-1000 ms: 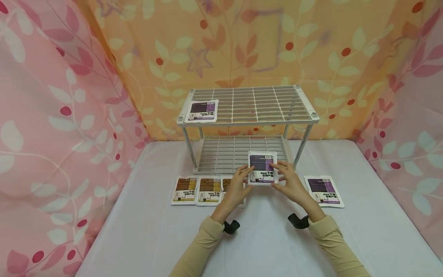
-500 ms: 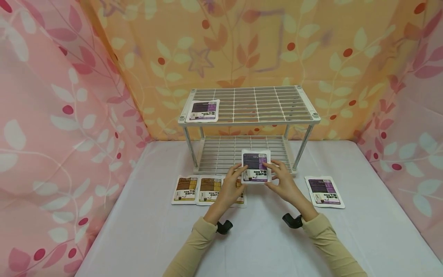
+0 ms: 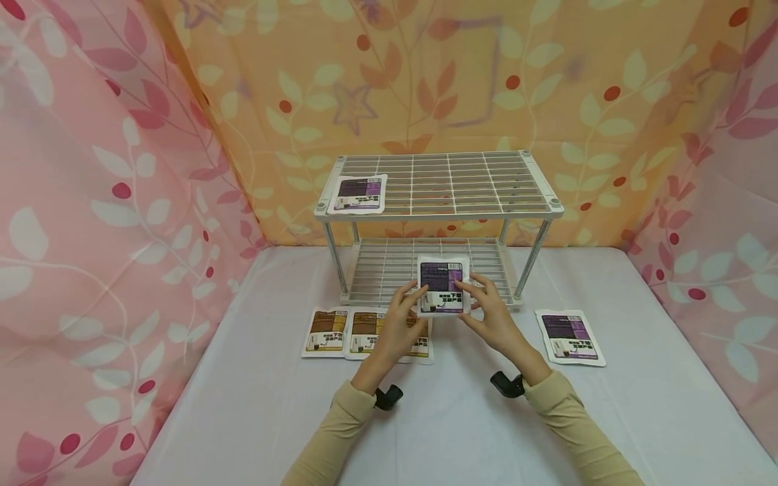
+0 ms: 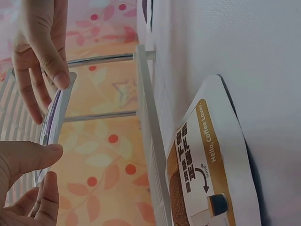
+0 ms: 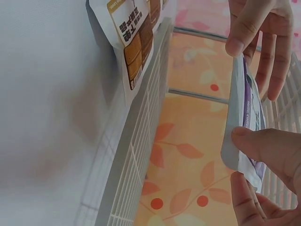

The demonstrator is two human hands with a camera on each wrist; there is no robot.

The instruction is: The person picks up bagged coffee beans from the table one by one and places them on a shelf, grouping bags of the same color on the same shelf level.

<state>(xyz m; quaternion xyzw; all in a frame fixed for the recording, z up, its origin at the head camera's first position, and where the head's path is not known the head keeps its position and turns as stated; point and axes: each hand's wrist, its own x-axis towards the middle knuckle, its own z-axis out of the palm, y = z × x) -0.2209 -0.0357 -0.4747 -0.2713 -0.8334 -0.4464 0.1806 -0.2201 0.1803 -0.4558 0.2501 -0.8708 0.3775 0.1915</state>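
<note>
Up and leftward drifts the purple packet point(image 3: 442, 285), upright, pinched by left hand point(image 3: 398, 327) and right hand point(image 3: 494, 319); rack point(image 3: 437, 212) just beyond.

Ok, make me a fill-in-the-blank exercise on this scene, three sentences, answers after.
1. Both hands hold one packet with a ____ label.
2. Another purple packet lies on the ____ shelf of the wire rack.
3. The packets in a row near the left hand have ____ labels; the right hand is on the other side.

Missing words: purple; top; brown
</note>
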